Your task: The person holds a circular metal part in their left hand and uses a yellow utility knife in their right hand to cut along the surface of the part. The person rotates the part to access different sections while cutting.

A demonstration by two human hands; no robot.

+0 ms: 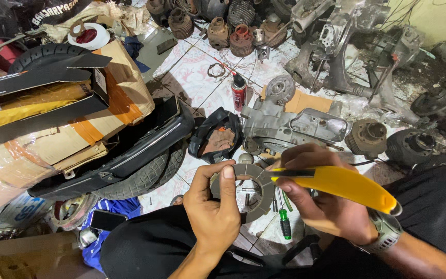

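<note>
Head view: our left hand (213, 209) pinches the grey friction ring (254, 192) at its left rim, above the tiled floor (192, 77). Our right hand (322, 199) grips a yellow utility knife (339, 183). We judge the ring light, stiff, brittle; hold by the rim.

A flat grey ring-shaped disc (256, 183) with notched edges is held tilted above the tiled floor (192, 77); a yellow-handled utility knife (336, 183) touches its right rim.

Head view, steeply down, close
</note>
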